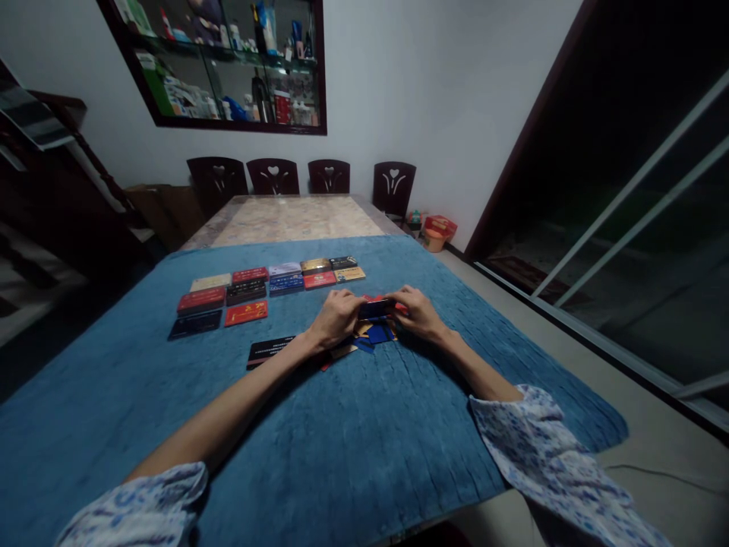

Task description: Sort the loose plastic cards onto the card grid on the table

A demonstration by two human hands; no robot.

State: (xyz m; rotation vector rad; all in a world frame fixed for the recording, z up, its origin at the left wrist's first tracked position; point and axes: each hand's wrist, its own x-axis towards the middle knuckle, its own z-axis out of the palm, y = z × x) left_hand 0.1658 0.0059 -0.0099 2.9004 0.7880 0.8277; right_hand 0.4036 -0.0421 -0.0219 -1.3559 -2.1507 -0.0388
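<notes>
My left hand point(336, 317) and my right hand point(418, 311) hold a dark card point(376, 308) between them, fingers closed on its two ends. It may be more than one card; I cannot tell. Beneath it lies a loose heap of cards, with a blue card point(380, 334) and bits of red and yellow showing. A black card point(267, 350) lies partly behind my left forearm. Farther left are rows of cards in small piles, among them a red pile point(201, 300), a dark card point(195, 325), a red-and-gold card point(246, 313) and a blue pile point(286, 283).
A blue cloth point(342, 433) covers the near part of the table, and the bare stone-patterned tabletop point(301, 215) shows beyond. Several dark chairs point(272, 176) stand at the far end. A shelf niche point(228, 76) is in the wall, and a red box point(441, 226) sits on the floor.
</notes>
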